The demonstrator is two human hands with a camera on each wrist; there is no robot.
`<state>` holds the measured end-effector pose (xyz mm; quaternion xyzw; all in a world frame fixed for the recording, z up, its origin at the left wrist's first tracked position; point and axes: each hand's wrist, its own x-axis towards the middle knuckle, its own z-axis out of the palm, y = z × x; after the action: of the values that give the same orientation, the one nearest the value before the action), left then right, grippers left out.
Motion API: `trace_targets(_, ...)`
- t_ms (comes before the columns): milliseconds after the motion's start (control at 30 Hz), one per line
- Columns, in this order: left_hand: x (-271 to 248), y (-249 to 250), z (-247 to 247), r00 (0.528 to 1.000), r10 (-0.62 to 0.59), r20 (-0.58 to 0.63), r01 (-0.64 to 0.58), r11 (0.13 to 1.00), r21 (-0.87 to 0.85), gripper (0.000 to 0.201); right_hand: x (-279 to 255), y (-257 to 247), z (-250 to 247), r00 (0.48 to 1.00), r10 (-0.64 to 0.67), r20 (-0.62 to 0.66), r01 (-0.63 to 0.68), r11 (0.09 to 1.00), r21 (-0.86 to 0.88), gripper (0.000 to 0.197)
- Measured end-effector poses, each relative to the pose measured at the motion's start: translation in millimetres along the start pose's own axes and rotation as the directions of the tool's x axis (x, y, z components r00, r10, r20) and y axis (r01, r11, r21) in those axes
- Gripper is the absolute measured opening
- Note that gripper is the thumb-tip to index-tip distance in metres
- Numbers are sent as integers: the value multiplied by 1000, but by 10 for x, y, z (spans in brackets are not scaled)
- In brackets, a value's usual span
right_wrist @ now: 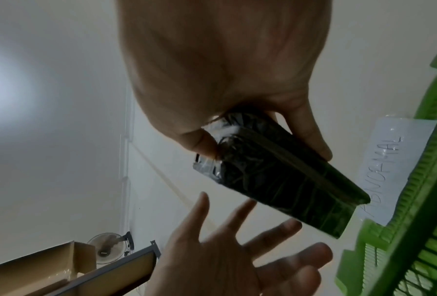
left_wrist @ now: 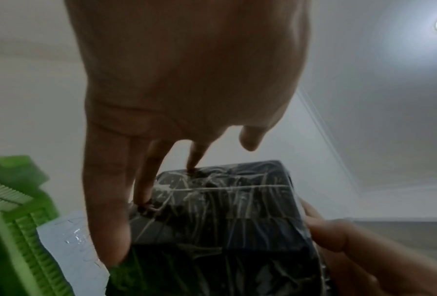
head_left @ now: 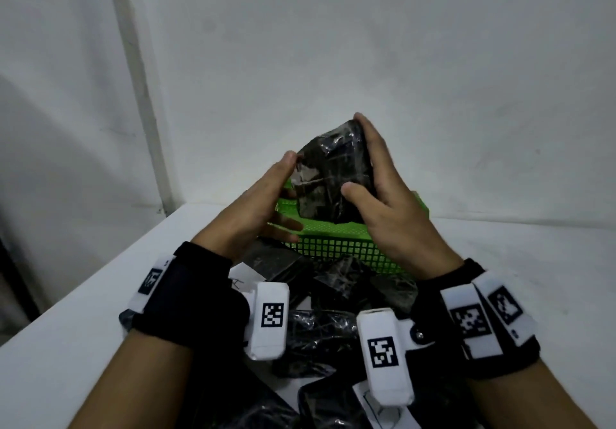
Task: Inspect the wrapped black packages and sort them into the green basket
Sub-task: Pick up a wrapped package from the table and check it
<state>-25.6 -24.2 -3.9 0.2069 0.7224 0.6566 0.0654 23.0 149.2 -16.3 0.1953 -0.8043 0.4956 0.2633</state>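
One green basket (head_left: pixel 346 245) on the counter (head_left: pixel 83 328), with one paper label reading "ABNORMAL" (right_wrist: pixel 389 170) fixed to it. One wrapped black package (head_left: pixel 333 178) held up over the basket; loose packages in the pile (head_left: pixel 320 322) nearer the camera number at least five, though overlap and the wrists hide the exact total. Two hands in view, left hand (head_left: pixel 253 208) and right hand (head_left: pixel 393 215), and four white marker tags (head_left: pixel 271 315) on the wristbands.
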Motion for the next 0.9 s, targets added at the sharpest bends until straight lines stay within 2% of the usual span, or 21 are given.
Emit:
trace_targets(67,-29,23,-3,1000,-6,12,7,999,-42,35,-26,-9,76,999,-39,-3,39,999,-34,76)
trace_targets(167,-51,53,33,998,57,12,-56,994,-91,38,-46,-23,131,996,-80,-40,78,996,-46,76)
trace_targets(267,-41,71,43,996,92,21,-87,981,-172,44,-53,-46,91,997,-74,9,74,997,-13,78)
trace_targets(367,-27,64,-33,987,132,89,-107,965,-240,43,-45,-66,-11,996,-60,60,56,996,66,77)
trace_targets(433,-10,46,-73,980,159,122,-122,956,-268,49,-20,-95,-57,997,-27,66,15,982,188,60)
trace_targets(500,9,28,-77,976,185,115,-148,950,-274,55,12,-129,-90,998,52,40,-62,939,338,35)
trace_targets(567,14,20,-51,969,217,122,-181,950,-254,56,31,-137,-135,991,127,45,-135,893,430,25)
trace_targets(633,9,12,-38,958,248,141,-214,951,-222,60,22,-136,-155,984,162,69,-176,871,458,32)
trace_targets(767,-7,-31,-21,920,316,230,-306,949,-80,77,19,-62,-128,969,228,94,-244,839,485,64)
trace_targets(900,-44,-34,14,902,311,300,-328,945,5,83,36,15,-118,966,258,-5,-220,836,502,74)
